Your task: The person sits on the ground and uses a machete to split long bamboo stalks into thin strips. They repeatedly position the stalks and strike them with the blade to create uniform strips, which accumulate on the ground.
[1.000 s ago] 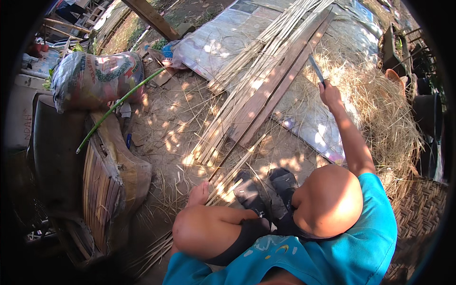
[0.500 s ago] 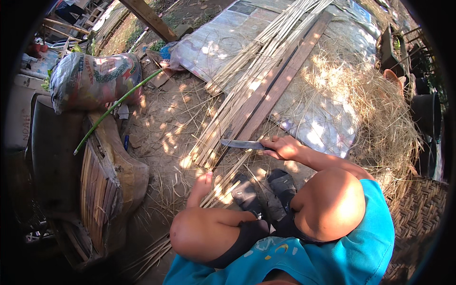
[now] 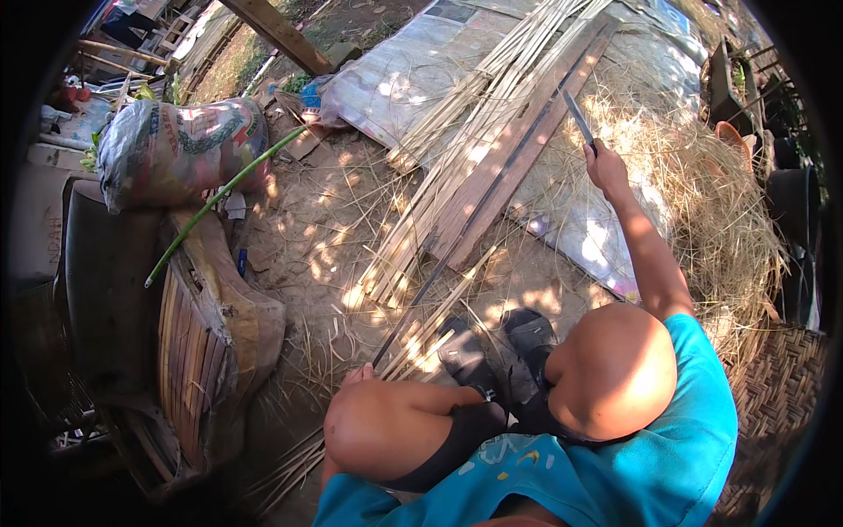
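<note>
My right hand [image 3: 606, 167] is closed round the handle of a knife [image 3: 578, 118], its blade pointing up and left beyond the right edge of a wooden board [image 3: 492, 206]. My left hand [image 3: 358, 375] is beside my left knee, which hides part of it. Its fingers pinch the near end of a long, thin, dark strip [image 3: 413, 309]. From there the strip runs diagonally away from me over the board. Pale split strips [image 3: 457, 167], which look like bamboo, lie along the board's left side.
A heap of dry shavings [image 3: 711, 211] covers the right side, partly over a pale sheet [image 3: 386, 92]. To the left are a stuffed sack [image 3: 180, 149], a green stalk [image 3: 211, 198] and a worn wooden piece with slats [image 3: 189, 360]. My sandalled feet [image 3: 470, 356] are close to loose strips.
My right hand has swung the knife away from me and to the right, off the strip's near part. My left hand has drawn back toward my knee, and the dark strip has slid with it.
</note>
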The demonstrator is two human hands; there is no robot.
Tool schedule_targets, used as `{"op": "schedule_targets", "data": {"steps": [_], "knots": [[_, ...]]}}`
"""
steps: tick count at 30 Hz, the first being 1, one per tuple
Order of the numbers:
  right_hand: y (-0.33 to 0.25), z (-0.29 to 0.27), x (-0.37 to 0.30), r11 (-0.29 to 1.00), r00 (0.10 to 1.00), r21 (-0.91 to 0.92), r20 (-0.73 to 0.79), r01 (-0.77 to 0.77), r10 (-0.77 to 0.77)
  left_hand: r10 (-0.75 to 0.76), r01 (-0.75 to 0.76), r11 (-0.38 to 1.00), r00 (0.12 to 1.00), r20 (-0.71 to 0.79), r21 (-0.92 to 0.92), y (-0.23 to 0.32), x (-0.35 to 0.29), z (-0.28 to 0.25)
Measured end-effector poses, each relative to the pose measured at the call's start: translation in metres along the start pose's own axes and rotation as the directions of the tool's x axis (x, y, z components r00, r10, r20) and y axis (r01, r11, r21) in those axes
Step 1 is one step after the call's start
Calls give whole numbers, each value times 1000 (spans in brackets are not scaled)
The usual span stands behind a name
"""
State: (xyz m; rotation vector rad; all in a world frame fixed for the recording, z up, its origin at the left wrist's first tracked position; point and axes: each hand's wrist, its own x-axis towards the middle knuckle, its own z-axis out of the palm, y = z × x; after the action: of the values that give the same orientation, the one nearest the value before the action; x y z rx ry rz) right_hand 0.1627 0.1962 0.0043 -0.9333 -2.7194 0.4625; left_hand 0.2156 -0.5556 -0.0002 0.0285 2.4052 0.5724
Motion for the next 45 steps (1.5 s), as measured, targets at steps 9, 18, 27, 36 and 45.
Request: {"op": "schedule_targets", "data": {"steps": [9, 18, 27, 36, 45], "knots": [[-111, 30, -188, 822, 755, 362, 346, 440, -557, 360, -334, 920, 928, -102, 205, 127, 69, 32], [-108, 3, -120, 893, 860, 340, 311, 297, -404, 304, -307, 949, 952, 43, 71, 137, 46, 3], [-63, 20, -99, 945, 903, 206, 298, 256, -310, -10, 23, 995, 990, 141, -92, -1, 6, -12], [-60, 13, -81, 939, 906, 87, 245, 332, -344, 316, -299, 914, 948, 19, -274, 97, 82, 18], [-49, 14, -75, 972, 913, 90, 332, 218, -236, 276, -188, 901, 944, 183, -391, 64, 55, -4]]}}
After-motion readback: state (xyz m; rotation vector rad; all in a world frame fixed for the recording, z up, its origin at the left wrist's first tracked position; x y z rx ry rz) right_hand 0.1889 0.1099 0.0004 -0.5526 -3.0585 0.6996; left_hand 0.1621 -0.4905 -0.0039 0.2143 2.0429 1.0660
